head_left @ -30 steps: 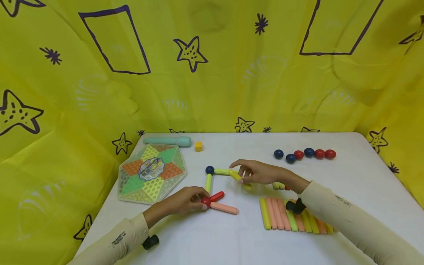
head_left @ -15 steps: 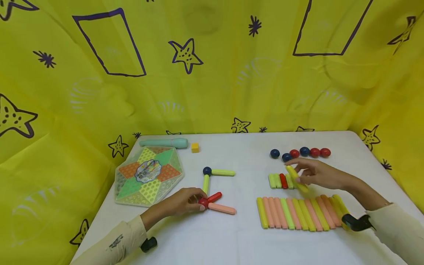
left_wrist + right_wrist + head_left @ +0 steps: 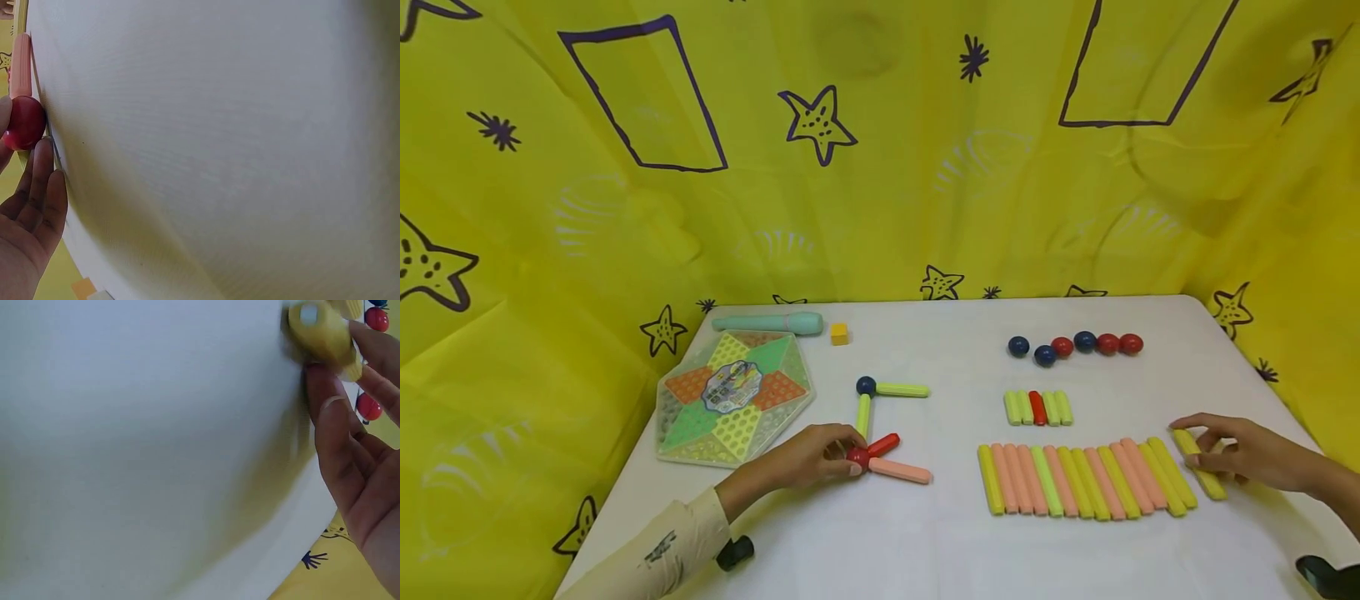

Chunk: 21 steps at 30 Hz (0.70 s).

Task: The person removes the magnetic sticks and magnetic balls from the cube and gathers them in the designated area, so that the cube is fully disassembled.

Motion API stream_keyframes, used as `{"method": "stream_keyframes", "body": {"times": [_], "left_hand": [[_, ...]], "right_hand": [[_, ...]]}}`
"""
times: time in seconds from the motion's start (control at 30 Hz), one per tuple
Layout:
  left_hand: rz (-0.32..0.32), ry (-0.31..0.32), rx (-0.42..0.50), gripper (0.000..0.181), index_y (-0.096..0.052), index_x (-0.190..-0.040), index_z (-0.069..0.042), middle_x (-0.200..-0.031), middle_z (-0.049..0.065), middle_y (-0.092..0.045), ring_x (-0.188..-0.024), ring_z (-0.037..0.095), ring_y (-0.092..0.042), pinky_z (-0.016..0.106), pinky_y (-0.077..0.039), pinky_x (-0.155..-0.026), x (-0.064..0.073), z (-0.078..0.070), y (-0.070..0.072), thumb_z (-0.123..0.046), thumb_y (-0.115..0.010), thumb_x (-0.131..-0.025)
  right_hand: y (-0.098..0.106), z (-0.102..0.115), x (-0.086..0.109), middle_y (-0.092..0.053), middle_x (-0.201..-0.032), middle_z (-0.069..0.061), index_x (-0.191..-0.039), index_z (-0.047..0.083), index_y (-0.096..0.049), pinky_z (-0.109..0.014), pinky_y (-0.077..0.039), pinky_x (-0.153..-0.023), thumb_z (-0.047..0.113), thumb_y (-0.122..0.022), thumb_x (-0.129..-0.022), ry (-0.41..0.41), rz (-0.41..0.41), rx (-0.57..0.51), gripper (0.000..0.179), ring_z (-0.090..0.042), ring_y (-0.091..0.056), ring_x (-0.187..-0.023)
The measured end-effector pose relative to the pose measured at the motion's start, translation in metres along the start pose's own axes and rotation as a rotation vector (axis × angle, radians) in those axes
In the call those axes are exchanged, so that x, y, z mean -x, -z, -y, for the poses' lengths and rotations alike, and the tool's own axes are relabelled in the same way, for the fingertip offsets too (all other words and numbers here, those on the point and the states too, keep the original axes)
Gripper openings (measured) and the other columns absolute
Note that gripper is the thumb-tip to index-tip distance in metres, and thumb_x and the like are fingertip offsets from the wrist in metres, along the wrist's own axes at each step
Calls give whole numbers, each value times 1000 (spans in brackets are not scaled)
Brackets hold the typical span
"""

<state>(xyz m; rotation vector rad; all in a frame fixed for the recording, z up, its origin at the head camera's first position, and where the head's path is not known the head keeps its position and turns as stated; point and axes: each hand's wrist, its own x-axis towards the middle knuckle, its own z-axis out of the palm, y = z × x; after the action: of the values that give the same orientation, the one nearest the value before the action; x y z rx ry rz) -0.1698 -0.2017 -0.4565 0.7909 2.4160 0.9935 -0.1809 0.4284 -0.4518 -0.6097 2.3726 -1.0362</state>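
Observation:
My left hand pinches a red ball between thumb and fingers at the middle of the table. From that ball extend a short red stick, a longer pink stick and a light green stick. The green one runs up to a dark blue ball, which carries a second light green stick pointing right. Over at the right, my right hand holds a yellow stick by thumb and fingers, beside the right end of the row of long sticks.
Several short sticks lie above the long row, and several loose red and blue balls sit behind them. A hexagonal game board, a mint-green tube and a small yellow cube occupy the back left.
The right hand has carried the yellow stick from the green stick's end, over the short sticks, to the right end of the long row. The left hand stays on the red ball.

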Motion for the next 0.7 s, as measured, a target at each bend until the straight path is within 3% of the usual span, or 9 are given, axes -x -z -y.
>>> {"method": "stream_keyframes", "body": {"times": [0.07,0.2,0.5,0.7], "left_hand": [[-1,-1,0,28,-66,-119,-13,-103,-3,-67,-91,7,-61,24,-52,-82,0,0,0,-29,-71,-95],[-4,5,2,28,-66,-119,-14,-102,-3,-67,-91,8,-61,24,-52,-82,0,0,0,-28,-71,-95],[-7,11,12,29,-66,-119,-14,-102,-3,-67,-89,7,-60,24,-51,-82,1,1,-1,-28,-72,-94],[-6,22,9,28,-66,-119,-14,-102,-4,-67,-90,7,-60,24,-51,-82,1,0,-1,-28,-72,-95]], "right_hand": [[-2,-3,2,-62,-86,11,-126,59,-47,-26,-43,-49,4,-54,-102,20,15,-20,60,-11,-55,-64],[-6,-1,1,-59,-77,5,-123,62,-47,-26,-41,-46,4,-52,-103,18,37,-53,62,-15,-53,-60],[-12,4,-5,-56,-75,-1,-123,59,-50,-29,-38,-44,5,-52,-104,1,60,-105,57,-19,-51,-57],[-17,4,-9,-57,-79,-7,-133,49,-52,-33,-35,-42,-3,-46,-103,122,97,-193,60,-24,-50,-58]]}}
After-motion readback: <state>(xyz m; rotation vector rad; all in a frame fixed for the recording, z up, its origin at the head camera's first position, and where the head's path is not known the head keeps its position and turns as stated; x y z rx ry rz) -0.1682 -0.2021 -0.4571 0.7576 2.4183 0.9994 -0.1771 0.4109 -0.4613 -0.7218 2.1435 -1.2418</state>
